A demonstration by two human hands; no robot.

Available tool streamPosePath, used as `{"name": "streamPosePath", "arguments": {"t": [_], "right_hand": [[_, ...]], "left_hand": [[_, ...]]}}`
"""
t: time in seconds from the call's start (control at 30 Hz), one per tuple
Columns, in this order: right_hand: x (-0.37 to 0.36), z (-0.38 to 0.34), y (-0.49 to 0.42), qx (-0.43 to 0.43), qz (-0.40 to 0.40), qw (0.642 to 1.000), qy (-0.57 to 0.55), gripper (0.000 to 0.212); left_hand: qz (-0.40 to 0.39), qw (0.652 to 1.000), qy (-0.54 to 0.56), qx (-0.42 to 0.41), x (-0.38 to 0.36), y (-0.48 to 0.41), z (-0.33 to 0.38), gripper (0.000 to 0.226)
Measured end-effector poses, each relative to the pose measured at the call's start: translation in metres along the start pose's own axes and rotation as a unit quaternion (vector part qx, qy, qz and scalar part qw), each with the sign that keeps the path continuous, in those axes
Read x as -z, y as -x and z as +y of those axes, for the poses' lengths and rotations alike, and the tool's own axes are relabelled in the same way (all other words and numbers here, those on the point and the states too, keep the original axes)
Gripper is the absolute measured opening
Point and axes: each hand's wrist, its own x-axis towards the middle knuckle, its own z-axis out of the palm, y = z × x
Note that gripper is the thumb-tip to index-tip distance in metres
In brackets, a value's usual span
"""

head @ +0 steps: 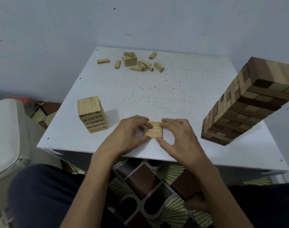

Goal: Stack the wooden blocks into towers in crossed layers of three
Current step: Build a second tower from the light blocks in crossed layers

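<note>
Head view, table [165, 89]: white, speckled, set against a pale wall.
Layer of three blocks [154, 131]: pale wood, flat on the table at near centre, between both hands.
Left hand [129, 132]: fingers curled on the layer's left end, thumb at its near edge.
Right hand [181, 135]: fingers curled on the layer's right end, thumb at the near corner.
Small tower [92, 115]: pale numbered blocks, near left, upright.
Tall tower [245, 104]: mixed dark and pale blocks, right side.
Loose blocks [134, 62]: scattered heap, far centre.

White table [173, 96], pale tower [92, 114] left, two-tone tower [242, 109] right, three-block layer [154, 131] front, loose blocks [131, 61] behind
</note>
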Motion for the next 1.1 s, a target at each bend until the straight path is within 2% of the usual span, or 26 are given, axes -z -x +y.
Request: {"name": "streamPosePath", "arguments": {"t": [0.2,0.33,0.53,0.83,1.1], "right_hand": [[0.001,0.002,-0.002,0.003,-0.002,1.000,-0.001,0.038],[0.005,-0.002,-0.005,-0.008,-0.026,1.000,-0.012,0.038],[0.015,-0.009,-0.008,-0.024,-0.053,0.998,-0.014,0.049],[0.052,-0.054,-0.030,0.057,-0.022,0.996,-0.073,0.054],[0.040,-0.109,-0.072,0.127,-0.037,0.985,-0.108,0.059]], "left_hand": [[0.000,1.000,0.009,0.004,0.001,0.000,-0.001,0.030],[-0.008,1.000,0.012,0.016,0.004,0.000,0.002,0.050],[-0.031,0.999,-0.029,0.009,0.011,0.001,0.008,0.076],[0.072,0.997,-0.023,-0.028,0.065,0.027,0.031,0.071],[0.145,0.989,0.010,0.015,0.122,0.057,0.002,0.070]]}}
